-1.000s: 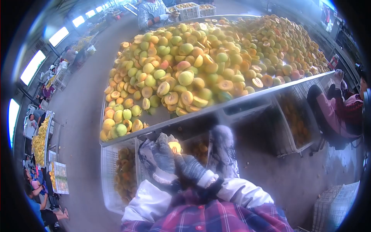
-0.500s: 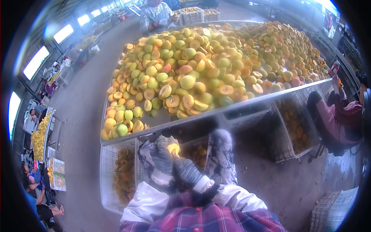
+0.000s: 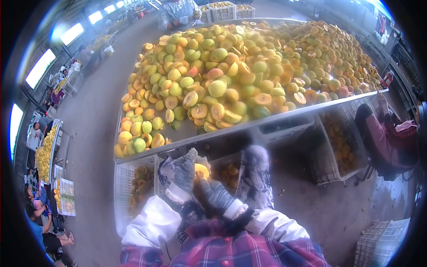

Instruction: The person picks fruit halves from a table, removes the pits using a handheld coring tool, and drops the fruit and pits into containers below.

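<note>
My left hand [image 3: 183,171], in a grey knit glove, is curled around a cut yellow peach [image 3: 202,171] above my lap. The orange flesh of the fruit faces up. My right hand [image 3: 215,193], gloved alike, has its fingers pressed together against the lower edge of the peach; whatever they grip is hidden. Just beyond my hands is the metal table [image 3: 178,135], heaped with whole and halved peaches [image 3: 217,88]. Several halves show brown hollows or stones at their centres.
White plastic crates [image 3: 122,191] of peaches stand under the table's near edge; another crate [image 3: 327,167] is further right. A co-worker [image 3: 179,15] works at the far side, and another person's sleeve [image 3: 397,140] shows at right. Stacked crates [image 3: 382,242] stand at lower right.
My left hand has shifted slightly upward and its fingers look straighter, with the forearm swung left. The peach remains between my hands. The view has tilted slightly.
</note>
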### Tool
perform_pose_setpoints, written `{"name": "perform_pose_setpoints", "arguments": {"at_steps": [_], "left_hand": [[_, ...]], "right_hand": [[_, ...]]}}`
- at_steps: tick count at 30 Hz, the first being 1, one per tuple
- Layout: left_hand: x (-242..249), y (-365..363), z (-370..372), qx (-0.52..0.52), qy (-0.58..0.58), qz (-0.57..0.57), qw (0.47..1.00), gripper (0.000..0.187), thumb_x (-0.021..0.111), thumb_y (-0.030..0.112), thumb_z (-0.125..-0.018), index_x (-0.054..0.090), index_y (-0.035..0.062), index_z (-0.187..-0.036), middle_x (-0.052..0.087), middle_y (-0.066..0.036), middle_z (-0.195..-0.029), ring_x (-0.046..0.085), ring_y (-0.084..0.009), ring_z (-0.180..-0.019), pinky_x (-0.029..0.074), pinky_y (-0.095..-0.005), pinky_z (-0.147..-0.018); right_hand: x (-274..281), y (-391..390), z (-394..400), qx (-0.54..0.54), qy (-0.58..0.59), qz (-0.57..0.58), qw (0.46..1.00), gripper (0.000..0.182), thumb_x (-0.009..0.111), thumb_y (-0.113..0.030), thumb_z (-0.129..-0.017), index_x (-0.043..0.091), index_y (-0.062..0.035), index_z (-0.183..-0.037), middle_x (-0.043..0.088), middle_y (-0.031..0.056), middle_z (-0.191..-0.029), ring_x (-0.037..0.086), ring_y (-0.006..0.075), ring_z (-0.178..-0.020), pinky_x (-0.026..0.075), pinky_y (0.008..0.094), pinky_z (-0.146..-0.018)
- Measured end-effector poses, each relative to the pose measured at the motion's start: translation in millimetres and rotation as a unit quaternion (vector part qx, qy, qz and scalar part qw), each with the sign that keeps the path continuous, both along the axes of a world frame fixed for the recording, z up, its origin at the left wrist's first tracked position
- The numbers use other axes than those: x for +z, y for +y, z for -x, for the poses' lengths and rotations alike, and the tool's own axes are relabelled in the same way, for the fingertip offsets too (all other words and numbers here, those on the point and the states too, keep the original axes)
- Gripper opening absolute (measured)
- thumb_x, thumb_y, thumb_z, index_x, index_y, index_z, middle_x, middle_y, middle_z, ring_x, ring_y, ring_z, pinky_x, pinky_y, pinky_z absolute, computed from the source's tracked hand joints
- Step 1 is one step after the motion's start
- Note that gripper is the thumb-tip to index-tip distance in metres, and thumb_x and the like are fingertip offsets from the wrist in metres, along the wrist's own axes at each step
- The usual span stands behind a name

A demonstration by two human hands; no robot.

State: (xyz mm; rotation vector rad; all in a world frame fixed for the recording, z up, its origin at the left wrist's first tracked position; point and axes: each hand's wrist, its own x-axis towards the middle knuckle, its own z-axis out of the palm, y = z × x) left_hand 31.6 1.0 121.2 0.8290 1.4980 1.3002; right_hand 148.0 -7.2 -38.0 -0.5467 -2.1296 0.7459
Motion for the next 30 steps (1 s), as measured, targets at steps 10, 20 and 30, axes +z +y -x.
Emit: {"name": "perform_pose_setpoints", "arguments": {"at_steps": [10, 20, 30], "left_hand": [[-30, 20, -18, 0.154, 0.306, -0.042, 0.939, 0.029, 0.053, 0.022, -0.091, 0.070, -0.0012, -0.083, 0.069, -0.012, -0.081, 0.065, -0.0220, -0.074, 0.051, -0.0331, -0.073], [-28, 18, 0, 0.053, 0.137, -0.097, 0.984, 0.029, 0.049, 0.020, -0.093, 0.067, -0.0017, -0.085, 0.069, -0.011, -0.073, 0.065, -0.0213, -0.064, 0.051, -0.0295, -0.068], [-30, 8, 12, 0.015, 0.058, -0.028, 0.998, 0.031, 0.042, 0.020, -0.096, 0.065, -0.0006, -0.092, 0.068, -0.010, -0.079, 0.065, -0.0203, -0.071, 0.051, -0.0297, -0.072]], "right_hand": [[-4, 9, 8, 0.003, -0.053, 0.135, 0.989, 0.041, 0.052, -0.011, -0.089, 0.050, 0.0071, -0.125, 0.063, 0.0261, -0.092, 0.062, 0.0423, -0.079, 0.050, 0.0474, -0.071], [-2, 19, 8, 0.032, -0.021, 0.232, 0.972, 0.035, 0.046, -0.008, -0.093, 0.052, 0.0092, -0.123, 0.063, 0.0233, -0.093, 0.062, 0.0380, -0.075, 0.050, 0.0445, -0.069], [8, 17, 1, -0.014, -0.140, -0.159, 0.977, 0.034, 0.045, -0.006, -0.095, 0.049, 0.0081, -0.127, 0.062, 0.0194, -0.091, 0.062, 0.0313, -0.082, 0.050, 0.0352, -0.068]]}}
